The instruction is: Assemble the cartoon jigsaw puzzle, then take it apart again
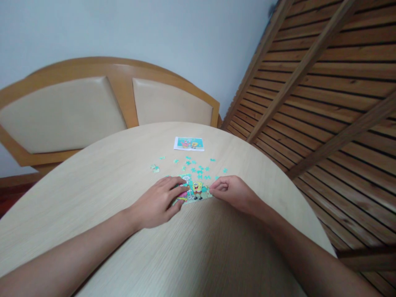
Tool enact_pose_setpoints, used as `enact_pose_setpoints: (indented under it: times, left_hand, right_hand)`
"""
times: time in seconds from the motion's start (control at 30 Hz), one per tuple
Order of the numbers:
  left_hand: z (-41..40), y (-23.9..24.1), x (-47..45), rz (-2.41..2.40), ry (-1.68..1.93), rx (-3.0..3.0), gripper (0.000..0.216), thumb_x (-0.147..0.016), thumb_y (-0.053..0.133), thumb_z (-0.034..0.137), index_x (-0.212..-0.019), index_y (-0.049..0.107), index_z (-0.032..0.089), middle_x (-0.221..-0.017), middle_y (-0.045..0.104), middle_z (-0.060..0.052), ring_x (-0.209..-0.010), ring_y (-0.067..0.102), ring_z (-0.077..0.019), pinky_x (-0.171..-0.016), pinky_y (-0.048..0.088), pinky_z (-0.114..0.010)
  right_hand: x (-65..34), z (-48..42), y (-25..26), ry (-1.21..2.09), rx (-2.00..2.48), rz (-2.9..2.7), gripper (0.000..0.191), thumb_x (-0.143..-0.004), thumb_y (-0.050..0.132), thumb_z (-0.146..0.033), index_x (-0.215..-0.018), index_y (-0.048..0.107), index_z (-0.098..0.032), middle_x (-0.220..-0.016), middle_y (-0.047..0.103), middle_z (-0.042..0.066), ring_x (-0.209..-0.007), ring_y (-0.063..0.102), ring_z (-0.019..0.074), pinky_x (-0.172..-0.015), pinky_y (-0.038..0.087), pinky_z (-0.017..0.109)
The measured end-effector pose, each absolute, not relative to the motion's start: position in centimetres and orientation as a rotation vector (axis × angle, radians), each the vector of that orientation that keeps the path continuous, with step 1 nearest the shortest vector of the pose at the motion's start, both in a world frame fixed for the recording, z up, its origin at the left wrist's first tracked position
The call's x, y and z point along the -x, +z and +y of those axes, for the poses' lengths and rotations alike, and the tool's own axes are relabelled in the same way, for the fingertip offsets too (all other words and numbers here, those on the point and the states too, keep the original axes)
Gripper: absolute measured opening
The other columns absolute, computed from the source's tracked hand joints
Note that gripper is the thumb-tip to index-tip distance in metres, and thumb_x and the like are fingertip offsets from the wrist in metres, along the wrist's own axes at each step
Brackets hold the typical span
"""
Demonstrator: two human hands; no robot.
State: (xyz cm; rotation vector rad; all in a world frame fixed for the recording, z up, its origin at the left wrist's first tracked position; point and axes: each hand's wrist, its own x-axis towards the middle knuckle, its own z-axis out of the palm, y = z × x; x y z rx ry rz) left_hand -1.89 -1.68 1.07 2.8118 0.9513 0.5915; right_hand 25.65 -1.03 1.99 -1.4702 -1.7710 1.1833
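Left hand is resting loosely on a colourful cartoon jigsaw, right hand touching it, grip unclear; an illegible turquoise-and-white card is lying near the wooden tabletop's far edge.

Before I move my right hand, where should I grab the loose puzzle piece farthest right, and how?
Probably pinch the loose puzzle piece by two opposite edges, your right hand coming from above and the right. It appears to lie flat on the table, and the other loose pieces are to its left.
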Motion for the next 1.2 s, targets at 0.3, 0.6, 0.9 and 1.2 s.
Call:
enact_pose_setpoints:
  times: [0.3, 0.6, 0.9, 1.2]
  left_hand:
    - [-1.70, 1.03, 1.91, 0.949, 0.574, -2.818, 0.035, -0.096, 0.049, 0.024, -0.129, 0.059, 0.019, -0.131, 0.059, -0.014, -0.121, 0.057, -0.0295, -0.106, 0.047, -0.052]
    - [-1.69, 1.02, 1.84, 0.946, 0.594, -2.797, 0.034, -0.096, 0.051, 0.025, -0.128, 0.060, 0.020, -0.131, 0.059, -0.013, -0.122, 0.057, -0.0297, -0.105, 0.048, -0.051]
    - [-1.67, 1.11, 1.88, 0.959, 0.543, -2.821, 0.035, -0.096, 0.049, 0.025, -0.129, 0.059, 0.020, -0.133, 0.058, -0.014, -0.122, 0.056, -0.0294, -0.106, 0.048, -0.051]
    - [-1.77, 1.26, 1.76, 0.959, 0.527, -2.814, 0.034, -0.097, 0.049, 0.024, -0.129, 0.059, 0.018, -0.134, 0.057, -0.014, -0.124, 0.056, -0.0291, -0.106, 0.048, -0.049]
  right_hand:
    - [-25.39, -1.16, 2.02, 0.981, 1.471, -1.918, 0.016, -0.078, 0.067, -0.032, -0.078, 0.075, -0.019, -0.071, 0.072, 0.002, -0.065, 0.065, 0.0156, -0.060, 0.048, 0.025]
    - [-25.10, -1.33, 2.23, 0.847, 1.480, -2.014, 0.014, -0.079, 0.063, -0.028, -0.078, 0.073, -0.019, -0.063, 0.065, -0.001, -0.060, 0.056, 0.0134, -0.056, 0.042, 0.024]
    - [-25.09, -1.22, 1.90, 0.662, 1.383, -2.150, 0.015, -0.080, 0.065, -0.020, -0.089, 0.077, -0.021, -0.084, 0.069, 0.002, -0.066, 0.056, 0.0134, -0.064, 0.044, 0.026]
    - [-24.96, -1.37, 2.30, 0.604, 1.366, -2.191, 0.011, -0.081, 0.065, -0.015, -0.079, 0.074, -0.020, -0.081, 0.065, 0.002, -0.068, 0.054, 0.0135, -0.066, 0.042, 0.027]
